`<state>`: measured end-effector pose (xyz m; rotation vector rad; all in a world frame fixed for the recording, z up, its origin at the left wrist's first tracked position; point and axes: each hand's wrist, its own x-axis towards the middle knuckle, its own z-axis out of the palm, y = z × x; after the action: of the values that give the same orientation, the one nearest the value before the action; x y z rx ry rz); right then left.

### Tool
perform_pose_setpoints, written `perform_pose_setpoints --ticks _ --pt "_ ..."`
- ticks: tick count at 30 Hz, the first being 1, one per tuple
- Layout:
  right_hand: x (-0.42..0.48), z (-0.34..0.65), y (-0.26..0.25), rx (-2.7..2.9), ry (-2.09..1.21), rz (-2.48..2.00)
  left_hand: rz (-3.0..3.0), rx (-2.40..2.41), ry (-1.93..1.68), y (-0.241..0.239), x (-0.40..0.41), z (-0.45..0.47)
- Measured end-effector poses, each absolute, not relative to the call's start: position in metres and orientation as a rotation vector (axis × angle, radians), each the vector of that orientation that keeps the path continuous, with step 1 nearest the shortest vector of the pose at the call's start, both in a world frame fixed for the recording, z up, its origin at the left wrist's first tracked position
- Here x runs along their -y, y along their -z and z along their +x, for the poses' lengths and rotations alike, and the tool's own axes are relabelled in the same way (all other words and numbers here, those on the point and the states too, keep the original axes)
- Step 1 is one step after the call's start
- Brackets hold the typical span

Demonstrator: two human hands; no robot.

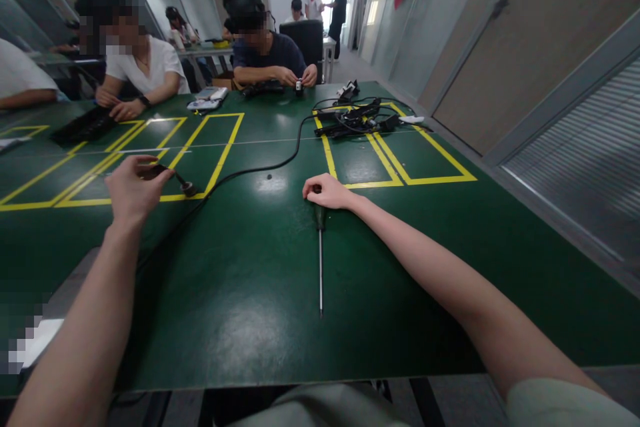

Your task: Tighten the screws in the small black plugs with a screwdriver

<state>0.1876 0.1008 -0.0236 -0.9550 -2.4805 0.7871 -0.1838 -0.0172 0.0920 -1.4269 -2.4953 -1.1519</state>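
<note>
My right hand [327, 191] is closed around the top of a screwdriver [321, 260] near the middle of the table. Its dark handle is partly covered by my fingers, and the long metal shaft points back toward me. Further left, my left hand [134, 188] pinches a dark, thin-stemmed piece with a round end [188, 188] between thumb and fingers. The round end is over the yellow tape outline; whether it touches the table I cannot tell. The rest of that piece is hidden by my hand, and its kind is unclear.
A black cable [260, 168] runs across the green table [380, 320] to a tangle of black parts and wires [357, 119]. Yellow tape [440, 180] marks rectangles. Across the table, a person [267, 57] handles a small white item; another person [143, 63] sits by a black object [85, 125].
</note>
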Motion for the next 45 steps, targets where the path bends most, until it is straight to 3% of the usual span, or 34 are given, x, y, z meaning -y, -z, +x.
perform_pose_setpoints --ticks 8,31,45 --pt "-0.1 0.187 0.022 2.51 -0.77 -0.986 -1.467 2.52 1.118 -0.106 0.008 -0.176" --pt "-0.098 0.184 0.018 2.522 -0.744 -1.002 -1.59 2.581 0.827 -0.074 0.002 -0.185" --pt "-0.098 0.183 0.016 2.52 -0.752 -1.001 -1.435 2.63 0.953 -0.075 0.01 -0.172"
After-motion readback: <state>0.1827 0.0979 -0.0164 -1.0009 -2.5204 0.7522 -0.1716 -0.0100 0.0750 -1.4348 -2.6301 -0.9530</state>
